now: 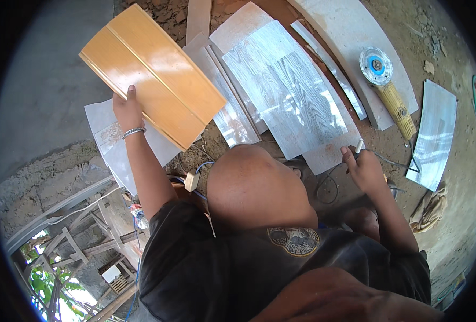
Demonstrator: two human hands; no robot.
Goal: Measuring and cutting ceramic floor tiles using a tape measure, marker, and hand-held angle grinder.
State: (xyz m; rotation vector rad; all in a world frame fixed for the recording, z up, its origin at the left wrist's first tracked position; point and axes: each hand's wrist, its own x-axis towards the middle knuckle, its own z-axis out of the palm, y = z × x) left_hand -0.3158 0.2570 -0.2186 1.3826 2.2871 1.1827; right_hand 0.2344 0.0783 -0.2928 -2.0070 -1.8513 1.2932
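My left hand grips the lower edge of a glossy orange-yellow grooved panel, held tilted at the upper left over a white sheet. My right hand is closed on a short white marker-like stick, just beside a dusty board. A grey wood-grain panel lies on that board in the middle, alongside a narrower glossy panel with a long strip on it, partly hidden by the yellow panel.
An angle grinder with a toothed disc rests on a pale slab at right, near another grey panel. A power socket block, cables and a crumpled cloth lie on the dirty floor. Wooden framing shows at lower left.
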